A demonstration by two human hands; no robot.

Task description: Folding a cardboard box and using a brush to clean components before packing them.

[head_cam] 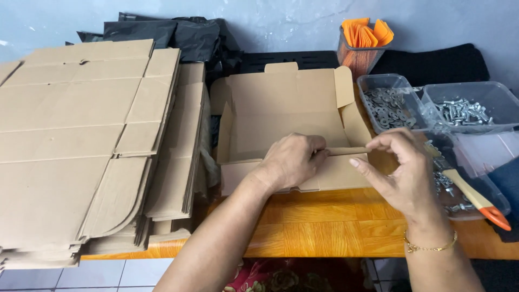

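Orange wooden table (324,227): left hand (292,161) and right hand (400,167) both have fingers pinched on the cardboard box (286,113) front flap.

You are at a small packing workstation: your wooden desk (324,227) carries a tall stack of flat cardboard box blanks (81,146), clear tubs of washers (386,105) and bolts (465,111), and black plastic bags (178,32).

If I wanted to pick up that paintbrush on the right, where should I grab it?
Probably by the wooden handle of the paintbrush, coming from above. The handle lies free across a clear bin, its orange tip toward you, while the other end sits behind the right hand.
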